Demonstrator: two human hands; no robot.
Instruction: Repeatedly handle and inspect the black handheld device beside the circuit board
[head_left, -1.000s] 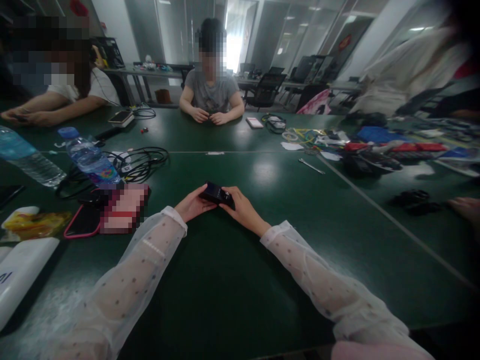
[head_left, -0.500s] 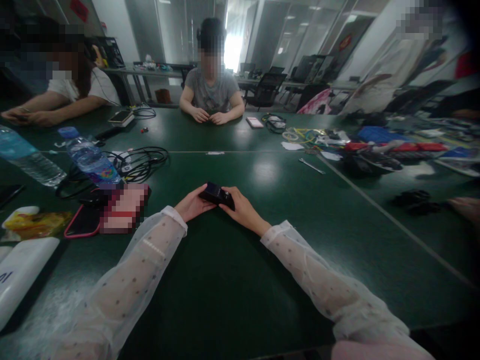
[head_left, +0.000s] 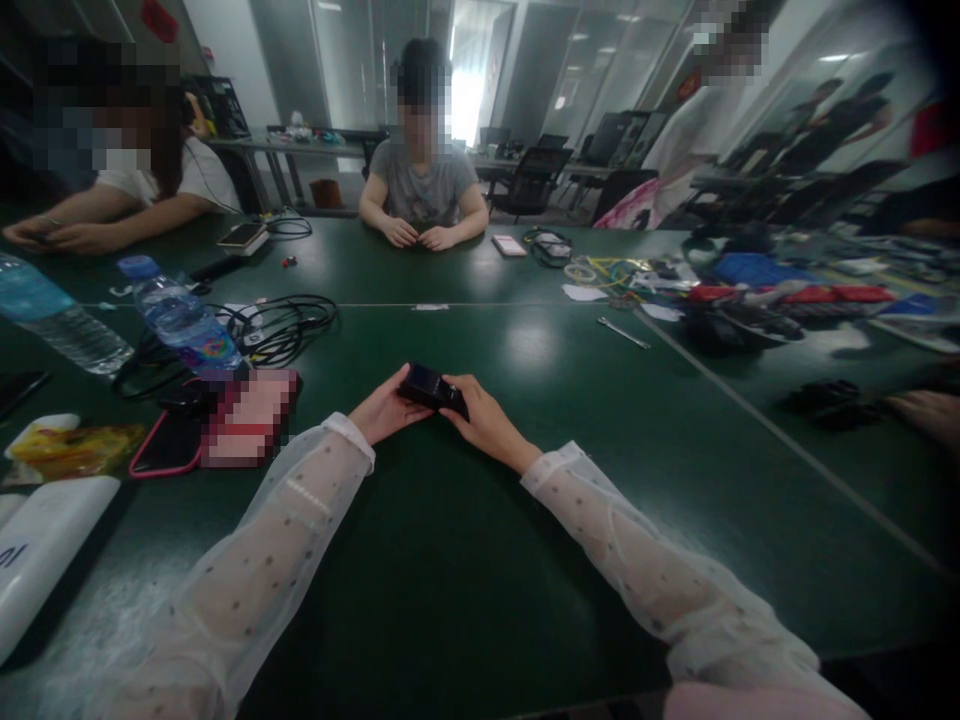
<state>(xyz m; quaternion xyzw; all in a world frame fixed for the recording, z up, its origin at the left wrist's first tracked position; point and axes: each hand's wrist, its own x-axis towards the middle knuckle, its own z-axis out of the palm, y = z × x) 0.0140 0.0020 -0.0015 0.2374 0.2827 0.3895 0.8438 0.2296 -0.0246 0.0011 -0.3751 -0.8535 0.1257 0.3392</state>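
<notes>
Gripping a small black device (head_left: 424, 383) between left hand (head_left: 384, 408) and right hand (head_left: 486, 418) at frame centre, holding it well right of a pink-rimmed phone (head_left: 166, 440).

Through my feed I see a dark green, glossy table (head_left: 450, 580) crossed by pale seams, and on its left I count two water bottles, one with a blue cap (head_left: 180, 315) and one cut by the frame edge (head_left: 64, 315), near black coiled cable (head_left: 300, 330), a pink-edged phone (head_left: 166, 442), a yellow wrapper (head_left: 79, 450) and a white case (head_left: 52, 560). Toward the far side I make out a pale-screened phone (head_left: 508, 245). Farther right I have a metal wrench (head_left: 624, 333), some tangled yellow wire (head_left: 600, 271) and dark items (head_left: 825, 404) too blurred to name.
</notes>
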